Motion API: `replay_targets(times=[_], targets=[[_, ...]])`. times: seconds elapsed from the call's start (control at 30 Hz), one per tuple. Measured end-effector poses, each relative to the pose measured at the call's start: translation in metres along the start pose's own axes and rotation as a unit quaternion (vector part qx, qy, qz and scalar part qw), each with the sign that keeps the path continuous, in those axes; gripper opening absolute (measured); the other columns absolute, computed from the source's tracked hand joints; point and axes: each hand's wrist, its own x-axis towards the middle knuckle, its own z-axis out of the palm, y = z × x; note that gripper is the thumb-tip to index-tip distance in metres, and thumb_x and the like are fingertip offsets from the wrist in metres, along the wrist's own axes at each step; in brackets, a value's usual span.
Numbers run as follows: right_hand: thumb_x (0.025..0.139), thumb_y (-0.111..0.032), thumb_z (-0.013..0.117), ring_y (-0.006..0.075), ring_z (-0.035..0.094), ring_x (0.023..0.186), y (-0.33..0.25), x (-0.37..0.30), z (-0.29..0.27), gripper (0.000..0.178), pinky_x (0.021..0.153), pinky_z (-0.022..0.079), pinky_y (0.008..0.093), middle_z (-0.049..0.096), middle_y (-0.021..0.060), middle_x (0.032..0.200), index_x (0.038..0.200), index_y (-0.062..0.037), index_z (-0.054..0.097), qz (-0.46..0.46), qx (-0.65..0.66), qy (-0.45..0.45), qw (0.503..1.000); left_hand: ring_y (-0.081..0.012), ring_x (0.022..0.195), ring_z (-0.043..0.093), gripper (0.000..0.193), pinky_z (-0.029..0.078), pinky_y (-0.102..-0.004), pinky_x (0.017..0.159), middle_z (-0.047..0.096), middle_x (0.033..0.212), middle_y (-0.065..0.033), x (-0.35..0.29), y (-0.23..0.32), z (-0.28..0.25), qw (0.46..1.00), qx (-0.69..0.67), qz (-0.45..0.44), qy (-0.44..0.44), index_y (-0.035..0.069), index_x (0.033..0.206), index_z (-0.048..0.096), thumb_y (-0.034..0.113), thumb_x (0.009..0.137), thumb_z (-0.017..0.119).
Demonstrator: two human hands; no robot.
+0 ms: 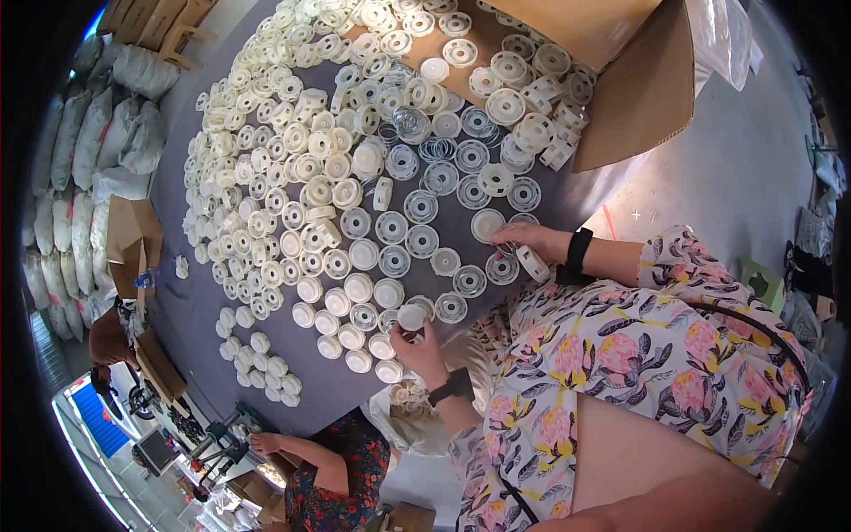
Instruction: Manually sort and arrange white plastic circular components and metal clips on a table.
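My left hand (420, 348) is closed on a white round plastic cap (411, 316), held by the fingertips above the table's near edge. Beside it stand rows of white capped wheels (358, 286). My right hand (534, 239) is pinched, with what look like thin metal rings at its fingers, partly hidden. Just under that hand a white plastic wheel (533, 263) is tilted on edge; whether the hand grips it, I cannot tell. A white disc (487, 225) lies by the right fingertips. Wheels with shiny metal rings (421, 241) lie flat between both hands.
Loose white wheels (266, 160) are heaped across the grey table (310, 390). Coiled metal rings (439, 150) lie among them. An open cardboard box (643, 93) spills wheels at the far right. A co-worker in a dark floral top (341, 474) is at lower left; white sacks (93, 137) are stacked beyond.
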Motion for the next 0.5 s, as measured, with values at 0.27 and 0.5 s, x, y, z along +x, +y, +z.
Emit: replay_targets(times=[0.27, 0.5], targets=[[0.08, -0.026, 0.066, 0.0138, 0.062, 0.078, 0.007, 0.002, 0.003, 0.032, 0.064, 0.054, 0.0307, 0.061, 0.0042, 0.091, 0.104, -0.0071, 0.056, -0.011, -0.009, 0.007, 1.0, -0.0336, 0.101, 0.052, 0.051, 0.043, -0.0422, 0.084, 0.054, 0.11, -0.0171, -0.009, 0.003, 0.014, 0.969, 0.188, 0.154, 0.042, 0.001, 0.119, 0.051, 0.019, 0.074, 0.069], [0.08, -0.027, 0.066, 0.0155, 0.063, 0.074, 0.007, 0.003, 0.009, 0.032, 0.063, 0.054, 0.0327, 0.063, 0.008, 0.086, 0.103, -0.0072, 0.055, 0.015, 0.006, -0.002, 1.0, -0.0375, 0.12, 0.04, 0.042, 0.033, -0.0508, 0.094, 0.04, 0.133, -0.0193, -0.038, -0.001, 0.018, 0.937, 0.296, 0.182, 0.026, 0.003, 0.127, 0.046, 0.012, 0.086, 0.053]])
